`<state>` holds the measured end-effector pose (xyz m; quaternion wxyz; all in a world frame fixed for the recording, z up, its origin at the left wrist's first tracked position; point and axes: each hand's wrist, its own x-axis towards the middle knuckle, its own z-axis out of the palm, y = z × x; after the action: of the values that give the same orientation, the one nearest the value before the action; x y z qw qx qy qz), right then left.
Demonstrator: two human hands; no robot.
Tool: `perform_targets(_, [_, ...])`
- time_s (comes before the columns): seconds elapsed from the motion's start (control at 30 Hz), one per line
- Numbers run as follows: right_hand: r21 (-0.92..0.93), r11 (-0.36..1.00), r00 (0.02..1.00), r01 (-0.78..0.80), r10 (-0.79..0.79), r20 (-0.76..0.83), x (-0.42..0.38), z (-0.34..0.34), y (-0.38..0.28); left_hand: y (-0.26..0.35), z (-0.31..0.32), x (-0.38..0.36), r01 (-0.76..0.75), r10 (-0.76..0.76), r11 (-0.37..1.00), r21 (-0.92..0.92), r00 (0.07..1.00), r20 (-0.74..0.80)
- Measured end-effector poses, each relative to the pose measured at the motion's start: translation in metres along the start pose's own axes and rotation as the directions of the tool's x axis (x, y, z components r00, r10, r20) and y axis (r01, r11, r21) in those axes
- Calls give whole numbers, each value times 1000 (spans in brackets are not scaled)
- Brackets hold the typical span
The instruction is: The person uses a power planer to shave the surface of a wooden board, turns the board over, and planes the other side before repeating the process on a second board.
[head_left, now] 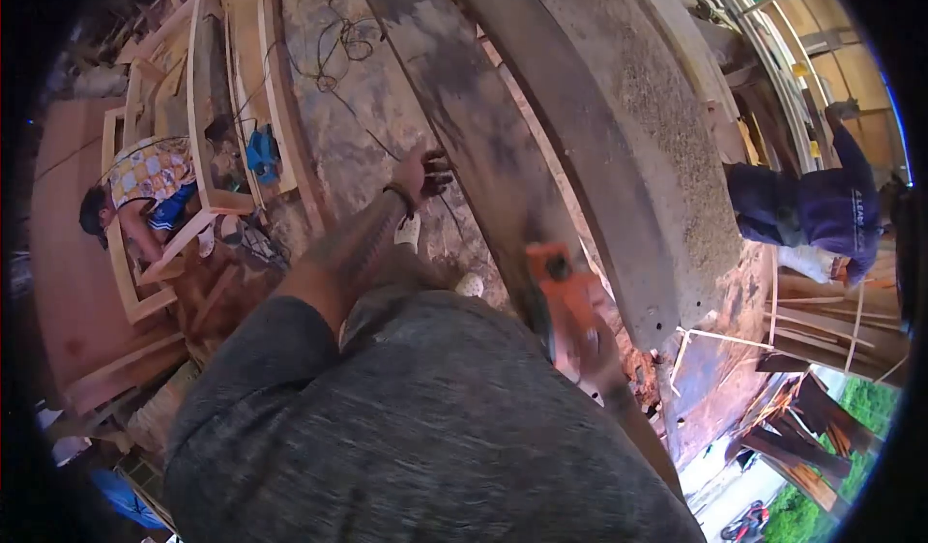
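Observation:
Beside the near edge of a long dark board (474,108) is my left hand (422,176), its fingers bent and apart, with the fingertips right at the edge. A dark band circles that wrist. My right hand (592,348) is wrapped around an orange tool (561,287), low over the near end of the same board. Motion smears the tool and hand, so I cannot tell the tool's exact kind. A second long board (570,98) runs alongside, with a narrow gap between the two. A thin dark cord (372,137) passes close to my left hand.
To the left, a person (150,195) bends over wooden frames (198,108) near a blue tool (261,153). Another person in dark clothing (822,190) stands at the right. Cord loops (343,50) lie on the stained floor. Scrap timber (802,446) leans at the lower right.

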<state>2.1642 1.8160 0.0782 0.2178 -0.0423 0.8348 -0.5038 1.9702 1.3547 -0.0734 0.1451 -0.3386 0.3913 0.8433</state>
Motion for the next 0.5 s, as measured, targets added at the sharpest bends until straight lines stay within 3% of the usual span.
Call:
perform_targets(0.03, [-137, 984, 993, 114, -116, -8, 39, 8, -24, 5, -7, -6, 23, -22, 999, 24, 1000, -12])
perform_targets(0.1, [-212, 961, 983, 179, -181, 11, 114, 29, -84, 12, -34, -5, 114, -108, 969, 220, 993, -38])
perform_targets(0.13, [-155, 979, 991, 132, -130, 22, 150, 38, -104, 14, -48, -3, 163, -153, 935, 314, 987, -56])
perform_targets(0.17, [-267, 891, 923, 368, -384, -9, 188, 50, -108, 14, -57, -4, 165, -108, 895, 414, 982, -156])
perform_targets(0.23, [-226, 915, 936, 334, -350, -30, 246, 74, -147, 21, -90, 8, 238, -140, 769, 594, 968, -207])
perform_targets(0.27, [-69, 996, 999, 53, -53, -1, 265, 81, -185, 23, -113, 16, 276, -155, 689, 670, 960, -235])
perform_targets(0.33, [12, 998, 992, -56, 54, 110, 316, 97, -215, 24, -170, 30, 245, -206, 496, 833, 965, -161])
perform_targets(0.37, [29, 999, 992, -37, 33, 126, 339, 104, -230, 29, -192, 34, 213, -235, 392, 895, 964, -126])
perform_targets(0.5, [48, 993, 985, 108, -113, 127, 434, 138, -281, 70, -235, 28, 237, -133, 431, 871, 971, -198])
